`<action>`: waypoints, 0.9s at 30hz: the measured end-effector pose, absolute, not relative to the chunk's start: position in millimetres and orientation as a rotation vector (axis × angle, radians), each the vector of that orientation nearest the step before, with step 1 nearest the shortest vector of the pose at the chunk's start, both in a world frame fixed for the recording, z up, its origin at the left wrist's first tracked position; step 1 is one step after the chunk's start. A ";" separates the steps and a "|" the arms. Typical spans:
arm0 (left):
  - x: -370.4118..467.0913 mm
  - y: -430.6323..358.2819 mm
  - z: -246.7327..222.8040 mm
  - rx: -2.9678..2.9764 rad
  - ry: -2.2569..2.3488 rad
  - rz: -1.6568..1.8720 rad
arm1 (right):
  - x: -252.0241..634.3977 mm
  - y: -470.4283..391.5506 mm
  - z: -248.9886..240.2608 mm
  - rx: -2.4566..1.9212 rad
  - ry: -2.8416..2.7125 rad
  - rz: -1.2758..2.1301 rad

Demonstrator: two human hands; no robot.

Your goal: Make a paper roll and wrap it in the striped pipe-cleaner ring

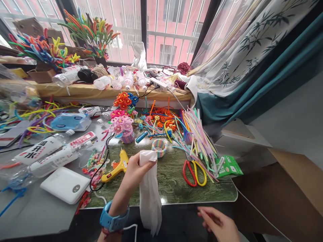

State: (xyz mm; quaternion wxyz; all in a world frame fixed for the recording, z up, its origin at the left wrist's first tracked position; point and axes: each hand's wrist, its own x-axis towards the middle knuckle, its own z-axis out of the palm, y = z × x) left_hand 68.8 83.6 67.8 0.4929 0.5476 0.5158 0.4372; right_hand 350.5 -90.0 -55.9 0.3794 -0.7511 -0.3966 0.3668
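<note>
A white tissue (150,195) hangs down from my left hand (136,169), pinched between thumb and fingers. Its lower end falls past the front edge of the green board (171,188). Just beyond that hand stands a pastel striped ring (159,148), and to its left lies a yellow glue gun (116,169). My right hand (219,223) is low at the right, in front of the board, fingers loosely apart with nothing visible in them. Nearest to it on the board are scissors (194,173) with one red and one yellow handle.
Pipe cleaners (199,134) lie bundled behind the scissors, beside a green packet (229,166). A pot of pipe-cleaner flowers (127,136) stands behind the glue gun. Leftward are a white power bank (65,185), plastic bottles (55,159) and a blue wipes pack (70,121). Cardboard boxes (277,178) are at right.
</note>
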 end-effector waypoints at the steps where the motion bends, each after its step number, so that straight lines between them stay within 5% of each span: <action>1: 71.1 83.1 66.8 1.333 1.252 1.060 | 331.3 -73.7 -37.4 -1.806 -0.992 0.983; 7: 80.3 82.2 61.7 1.370 1.281 1.064 | 220.0 27.5 34.1 -1.279 -1.153 1.232; 27: 86.0 96.2 74.1 1.432 1.413 1.100 | 216.8 69.5 29.4 -1.021 -1.014 1.428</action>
